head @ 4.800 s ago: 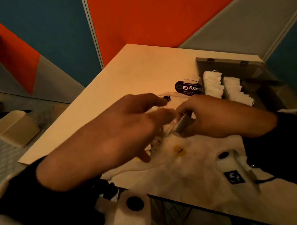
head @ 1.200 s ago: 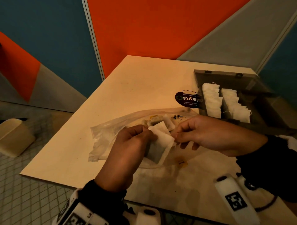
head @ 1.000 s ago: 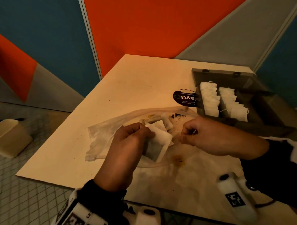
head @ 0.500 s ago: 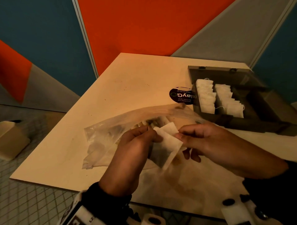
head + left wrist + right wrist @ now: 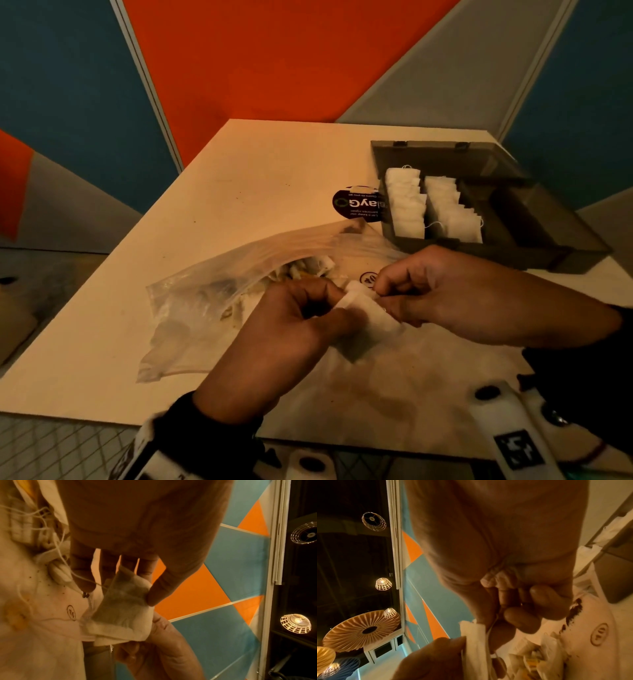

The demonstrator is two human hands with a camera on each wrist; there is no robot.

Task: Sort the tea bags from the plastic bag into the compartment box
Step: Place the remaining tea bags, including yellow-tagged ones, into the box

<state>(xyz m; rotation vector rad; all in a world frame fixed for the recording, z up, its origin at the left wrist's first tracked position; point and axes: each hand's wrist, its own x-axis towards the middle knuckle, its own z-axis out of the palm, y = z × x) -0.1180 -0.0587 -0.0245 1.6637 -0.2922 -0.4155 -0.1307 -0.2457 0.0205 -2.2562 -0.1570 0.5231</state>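
Both hands, left hand (image 5: 291,329) and right hand (image 5: 445,294), now pinch the tea bag (image 5: 368,317) (formerly spread flat) bunched.

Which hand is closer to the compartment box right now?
Right. The right hand sits just in front of the compartment box, near its front wall, pinching the tea bag. The left hand holds the bag's other side, farther from the box.

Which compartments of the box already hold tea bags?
The two leftmost compartments of the compartment box, each holding a row of white tea bags; those to the right look empty.
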